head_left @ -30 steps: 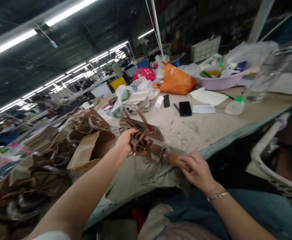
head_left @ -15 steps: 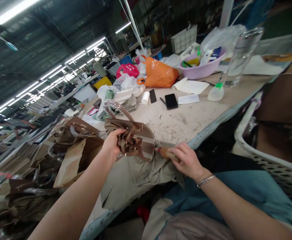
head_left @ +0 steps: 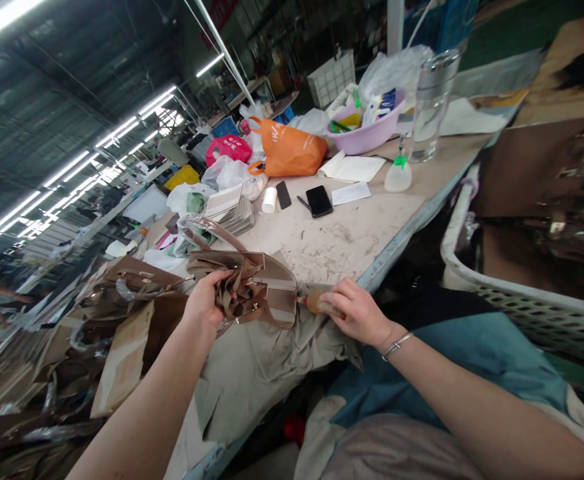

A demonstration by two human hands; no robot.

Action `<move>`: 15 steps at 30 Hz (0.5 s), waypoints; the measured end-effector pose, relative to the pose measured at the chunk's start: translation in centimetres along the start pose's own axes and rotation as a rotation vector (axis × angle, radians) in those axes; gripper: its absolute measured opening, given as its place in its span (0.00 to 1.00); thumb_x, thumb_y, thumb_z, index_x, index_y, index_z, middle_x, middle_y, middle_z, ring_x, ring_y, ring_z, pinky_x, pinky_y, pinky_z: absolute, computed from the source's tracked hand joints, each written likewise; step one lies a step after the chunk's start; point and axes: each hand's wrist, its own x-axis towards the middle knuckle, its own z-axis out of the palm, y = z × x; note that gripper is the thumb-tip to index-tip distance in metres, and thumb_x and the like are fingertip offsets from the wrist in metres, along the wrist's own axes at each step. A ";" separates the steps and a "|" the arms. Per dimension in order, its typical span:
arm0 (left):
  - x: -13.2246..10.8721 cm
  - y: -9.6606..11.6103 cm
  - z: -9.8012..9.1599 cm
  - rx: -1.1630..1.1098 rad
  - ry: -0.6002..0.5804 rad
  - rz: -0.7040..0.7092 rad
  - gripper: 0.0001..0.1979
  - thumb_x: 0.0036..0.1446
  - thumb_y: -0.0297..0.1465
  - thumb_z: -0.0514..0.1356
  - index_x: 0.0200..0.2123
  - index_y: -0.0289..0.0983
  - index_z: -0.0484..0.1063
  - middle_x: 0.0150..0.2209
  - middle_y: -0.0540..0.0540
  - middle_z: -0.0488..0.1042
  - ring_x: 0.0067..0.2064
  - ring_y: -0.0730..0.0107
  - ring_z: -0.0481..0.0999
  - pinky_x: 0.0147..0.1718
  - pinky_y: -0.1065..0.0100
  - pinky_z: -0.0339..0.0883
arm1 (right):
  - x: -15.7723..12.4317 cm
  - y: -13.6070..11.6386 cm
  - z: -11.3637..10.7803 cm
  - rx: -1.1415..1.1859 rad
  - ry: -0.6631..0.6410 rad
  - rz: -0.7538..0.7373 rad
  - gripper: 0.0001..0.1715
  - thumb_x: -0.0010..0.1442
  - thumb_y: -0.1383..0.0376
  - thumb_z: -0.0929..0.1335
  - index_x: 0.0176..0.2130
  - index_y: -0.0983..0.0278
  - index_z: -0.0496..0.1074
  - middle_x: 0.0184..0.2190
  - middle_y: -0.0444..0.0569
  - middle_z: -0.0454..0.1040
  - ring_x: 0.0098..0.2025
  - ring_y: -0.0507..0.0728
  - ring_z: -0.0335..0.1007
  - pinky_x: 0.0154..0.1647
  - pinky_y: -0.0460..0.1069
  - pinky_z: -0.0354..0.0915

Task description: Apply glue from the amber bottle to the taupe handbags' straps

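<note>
My left hand [head_left: 206, 300] is closed on a brown handbag [head_left: 281, 287], gripping the bunched material at its mouth. The bag lies tilted on its side, its plastic-wrapped handle [head_left: 212, 230] standing up toward the back. In my closed right hand [head_left: 357, 312] is a tool with a tan handle [head_left: 316, 301] and a red part near its thin tip. That tip points left and meets the bag's edge; whether it touches I cannot tell. Beneath the bag, a grey-green cloth [head_left: 252, 380] hangs over the table's front edge.
Brown bags and an open bag body [head_left: 122, 357] are heaped at left. A white basket [head_left: 522, 293] holding brown bags stands at right. On the table [head_left: 342, 240] are a phone [head_left: 319, 201], a squeeze bottle [head_left: 399, 176], a glass bottle [head_left: 429, 110], an orange bag [head_left: 292, 148] and a purple basin [head_left: 367, 139].
The camera has turned right, so the scene sits further left in view. Both hands keep their holds, and the tool's tip stays at the handbag's edge.
</note>
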 end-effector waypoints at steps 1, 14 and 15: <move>0.0 0.0 0.1 0.012 -0.006 0.003 0.05 0.51 0.19 0.57 0.26 0.31 0.70 0.19 0.48 0.74 0.15 0.74 0.69 0.09 0.77 0.60 | -0.1 -0.1 0.0 0.020 -0.035 0.003 0.11 0.61 0.73 0.65 0.44 0.63 0.68 0.35 0.52 0.67 0.37 0.58 0.60 0.36 0.52 0.62; 0.6 -0.1 0.0 0.024 -0.035 0.028 0.04 0.50 0.19 0.58 0.26 0.31 0.70 0.19 0.48 0.74 0.14 0.74 0.68 0.08 0.76 0.60 | 0.0 0.0 0.1 0.073 -0.081 0.061 0.12 0.59 0.74 0.66 0.44 0.63 0.67 0.35 0.51 0.66 0.38 0.59 0.62 0.37 0.52 0.63; 0.7 -0.1 0.0 0.022 -0.038 0.034 0.04 0.50 0.19 0.58 0.26 0.31 0.70 0.19 0.48 0.74 0.14 0.74 0.68 0.08 0.76 0.60 | -0.1 -0.1 0.1 0.084 -0.096 0.064 0.11 0.60 0.73 0.66 0.44 0.63 0.67 0.35 0.51 0.66 0.37 0.59 0.62 0.37 0.52 0.63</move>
